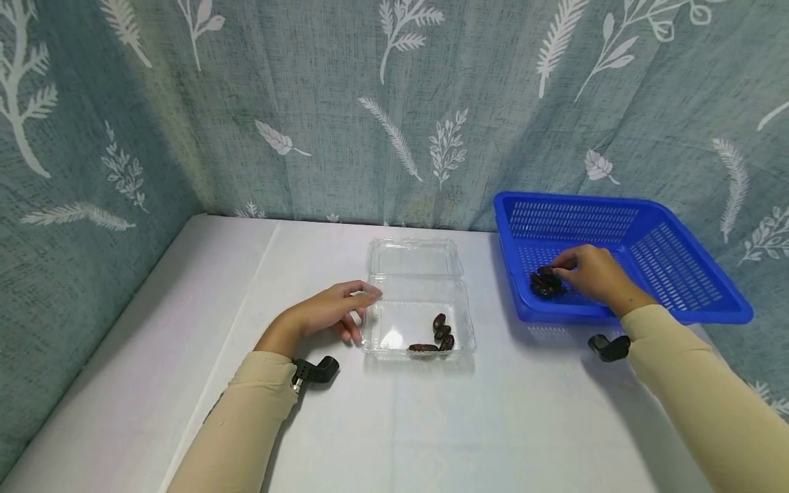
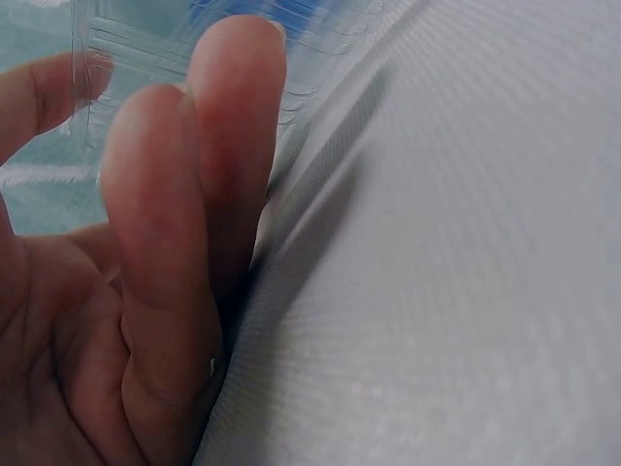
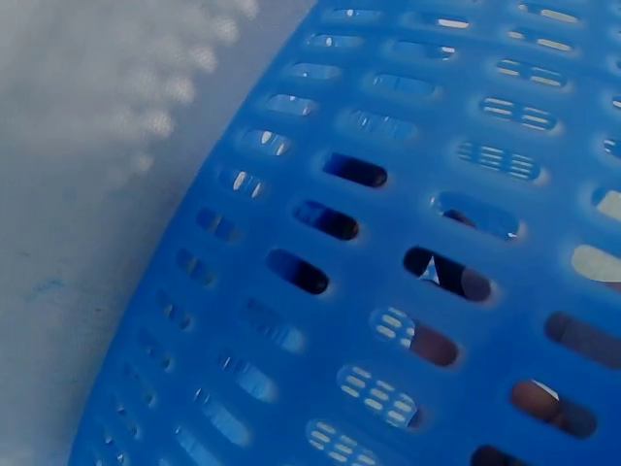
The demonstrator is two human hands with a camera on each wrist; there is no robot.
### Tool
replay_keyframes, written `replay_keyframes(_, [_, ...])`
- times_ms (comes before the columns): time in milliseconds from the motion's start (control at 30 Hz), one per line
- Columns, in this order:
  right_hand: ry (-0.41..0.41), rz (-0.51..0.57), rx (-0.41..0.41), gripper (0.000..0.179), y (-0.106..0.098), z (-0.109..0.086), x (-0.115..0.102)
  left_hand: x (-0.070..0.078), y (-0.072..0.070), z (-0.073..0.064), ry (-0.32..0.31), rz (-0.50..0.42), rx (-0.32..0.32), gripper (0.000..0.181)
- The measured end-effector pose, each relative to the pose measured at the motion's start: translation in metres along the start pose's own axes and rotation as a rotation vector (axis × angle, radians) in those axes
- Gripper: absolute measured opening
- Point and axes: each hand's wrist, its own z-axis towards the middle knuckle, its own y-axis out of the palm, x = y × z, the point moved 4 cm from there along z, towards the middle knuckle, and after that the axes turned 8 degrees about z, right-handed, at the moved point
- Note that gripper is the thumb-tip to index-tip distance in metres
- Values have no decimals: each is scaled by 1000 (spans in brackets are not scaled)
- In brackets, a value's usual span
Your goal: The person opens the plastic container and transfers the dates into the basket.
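At the left side of an opened clear plastic clamshell container, my left hand holds the side wall. Its thumb and forefinger lie at the rim, with the other fingers outside, bent near the tabletop. Several dark brown dates lie in the container's near right corner. My right hand reaches into a blue plastic basket, thumb and fingertips pinching a date at the top of a small pile of dates. From the right wrist, the slotted basket wall hides most of the fingers.
The container's lid is folded back, away from me. A white cloth covers the table. Behind it hangs a grey-green leaf-patterned curtain, close to the basket's far rim. Each wrist wears a black camera mount.
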Motion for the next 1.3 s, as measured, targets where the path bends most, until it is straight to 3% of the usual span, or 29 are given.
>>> replay_keyframes(167, [13,16,-30,31,0,-1,-1,-1,0,0,0,3,8,49])
replay_keyframes(300, [-16,-14,1,35,-3,-6,-8,-2,0,-1,2,4,7,48])
replay_keyframes(500, [-156,30,239,26,-13,-20,-41,-2,0,0,2,11,1,49])
replay_keyframes(600, [-284,77,335,17,-10,-26,-67,-1,-1,0,9,8,9,49])
replay_keyframes(667, [-376,100,354,14,-3,-29,-84,-1,-2,0,14,13,7,50])
replay_keyframes(767, [-491,147,326,13,11,-33,-105,-2,-1,1,8,16,2,50])
replay_keyframes(867, [-537,205,264,13,24,-35,-122,-2,-1,1,2,9,-1,50])
replay_keyframes(1133, [-466,342,59,14,59,-38,-145,0,-1,3,-2,8,-3,47])
replay_keyframes(1300, [-423,337,-5,15,80,-38,-146,-1,-1,1,0,5,-5,49])
